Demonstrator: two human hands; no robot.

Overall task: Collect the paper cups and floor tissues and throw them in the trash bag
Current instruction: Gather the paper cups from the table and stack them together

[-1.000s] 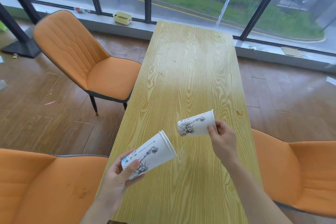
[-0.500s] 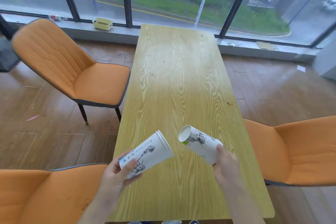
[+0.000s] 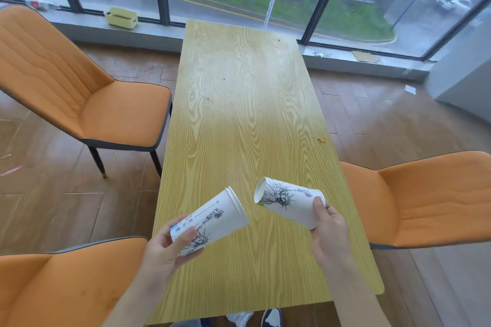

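Note:
Two white paper cups with black line drawings are held above the near end of the wooden table (image 3: pixel 239 103). My left hand (image 3: pixel 164 249) grips the base of the larger cup (image 3: pixel 215 218), whose rim points up and to the right. My right hand (image 3: pixel 329 231) holds the base of the smaller cup (image 3: pixel 287 202), which lies tilted with its mouth facing left toward the other cup's rim. The two rims are a short gap apart. A small white scrap of paper (image 3: pixel 410 89) lies on the floor at the far right. No trash bag is in view.
Orange chairs stand at the left (image 3: pixel 79 82), near left (image 3: pixel 66 287) and right (image 3: pixel 425 199) of the table. A yellow box (image 3: pixel 121 16) sits on the window sill. A grey cabinet (image 3: pixel 465 77) is at the far right. My shoes show under the table's near edge.
My right hand has turned the smaller cup so its mouth now faces left, and lowered it beside the larger cup. My view has pulled back and swung right.

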